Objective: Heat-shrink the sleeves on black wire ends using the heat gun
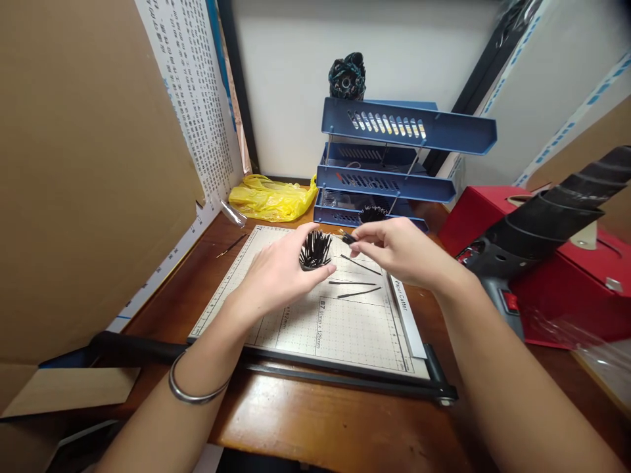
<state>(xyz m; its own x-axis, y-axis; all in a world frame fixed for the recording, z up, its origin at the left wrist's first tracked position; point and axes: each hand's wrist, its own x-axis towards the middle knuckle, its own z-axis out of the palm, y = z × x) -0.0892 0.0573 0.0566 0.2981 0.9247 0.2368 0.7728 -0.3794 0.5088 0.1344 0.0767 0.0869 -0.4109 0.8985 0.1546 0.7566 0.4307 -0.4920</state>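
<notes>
My left hand (280, 263) curves its thumb and fingers around an upright bundle of thin black wires (315, 249). Whether a cup surrounds the base of the bundle, I cannot tell. My right hand (389, 246) pinches a short dark piece with a gold-coloured tip (346, 237), just right of the bundle's top. On the cream paper cutter (300, 335) below, three thin black strips (359, 292) lie loose between the hands. Another thin dark piece with a gold-coloured end (231, 246) rests on the wood left of the board.
Behind the board stand a blue tiered tray (384, 177), a second black bristly bundle (373, 214) and a crumpled yellow bag (276, 198). A heat gun (497, 276) and red box (566, 315) occupy the right. The cutter's black arm (345, 376) runs along the board's near edge.
</notes>
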